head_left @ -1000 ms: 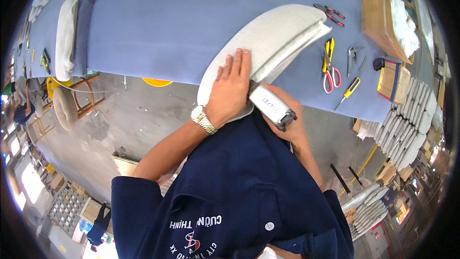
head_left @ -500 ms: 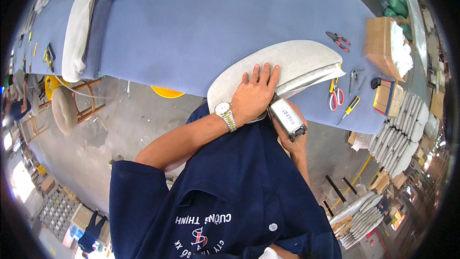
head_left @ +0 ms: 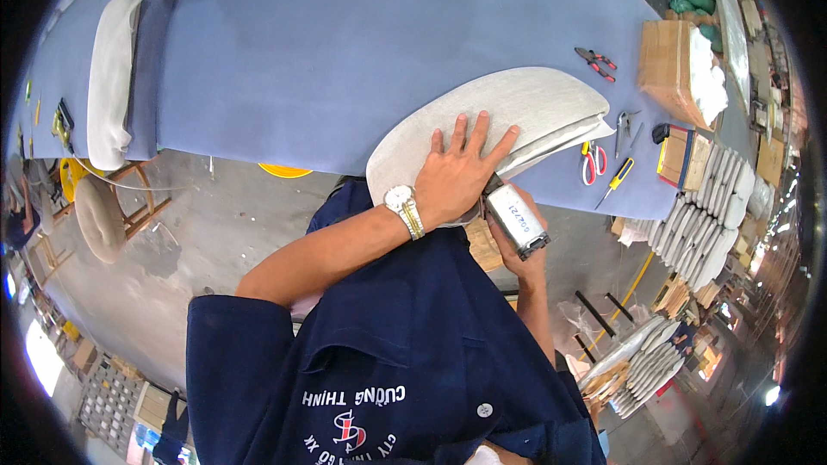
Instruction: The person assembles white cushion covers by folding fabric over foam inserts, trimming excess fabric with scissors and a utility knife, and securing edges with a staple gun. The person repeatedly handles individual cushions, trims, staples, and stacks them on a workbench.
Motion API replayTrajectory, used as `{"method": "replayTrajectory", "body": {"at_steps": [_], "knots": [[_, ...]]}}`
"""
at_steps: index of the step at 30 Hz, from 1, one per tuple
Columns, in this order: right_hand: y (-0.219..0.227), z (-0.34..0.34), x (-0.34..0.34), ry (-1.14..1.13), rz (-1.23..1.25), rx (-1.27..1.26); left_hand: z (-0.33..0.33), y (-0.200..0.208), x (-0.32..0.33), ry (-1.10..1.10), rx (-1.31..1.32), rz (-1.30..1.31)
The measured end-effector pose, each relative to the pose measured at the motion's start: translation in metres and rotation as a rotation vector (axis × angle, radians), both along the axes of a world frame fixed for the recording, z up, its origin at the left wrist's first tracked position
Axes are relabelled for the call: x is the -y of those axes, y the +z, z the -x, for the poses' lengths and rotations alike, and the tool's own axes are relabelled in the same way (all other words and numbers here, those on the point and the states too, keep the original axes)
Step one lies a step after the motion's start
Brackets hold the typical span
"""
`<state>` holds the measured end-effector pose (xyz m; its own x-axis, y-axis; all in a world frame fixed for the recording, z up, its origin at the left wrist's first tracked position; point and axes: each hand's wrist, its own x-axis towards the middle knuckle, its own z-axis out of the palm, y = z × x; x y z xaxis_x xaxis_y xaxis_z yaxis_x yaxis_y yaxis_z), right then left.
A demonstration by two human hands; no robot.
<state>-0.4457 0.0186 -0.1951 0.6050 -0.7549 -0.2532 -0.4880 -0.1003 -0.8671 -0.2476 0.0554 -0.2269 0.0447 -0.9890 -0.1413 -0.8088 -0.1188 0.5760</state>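
Note:
A curved, light grey fabric-covered cushion (head_left: 517, 103) lies on the near edge of the blue-covered table, one end overhanging toward my body. My left hand (head_left: 461, 176), with a watch on its wrist, presses flat on top of it with the fingers spread. Below the cushion's inner edge, my right hand (head_left: 504, 250) is wrapped around a silver and black staple gun (head_left: 517, 217). The gun's nose meets the cushion edge close to my left fingers; the exact contact spot is hidden. Much of my right hand is covered by the gun.
Right of the cushion lie red-handled pliers (head_left: 596, 64), scissors (head_left: 591, 165), a yellow screwdriver (head_left: 617, 182) and grey pliers (head_left: 624, 127). A cardboard box (head_left: 665, 60) stands at the table's right end. Another padded piece (head_left: 116, 77) lies far left, near a yellow-green tool (head_left: 62, 125).
The view has shifted slightly, so most things sit a little to the left. My left fingers are spread somewhat wider on the cushion. The staple gun stays at the cushion edge.

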Motion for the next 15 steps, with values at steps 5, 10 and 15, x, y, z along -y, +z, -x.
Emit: {"method": "replayTrajectory", "body": {"at_steps": [5,10,15], "knots": [[0.005,-0.005,0.001,0.028,0.076,-0.014,-0.082,-0.017,0.008,-0.313,-0.823,-0.160],[0.001,-0.019,0.001,0.011,0.165,0.040,-0.097,-0.079,0.006,0.004,-0.838,-0.358],[0.011,-0.034,-0.004,-0.050,0.128,-0.005,-0.082,-0.053,-0.007,-0.013,-0.720,-0.312]]}}
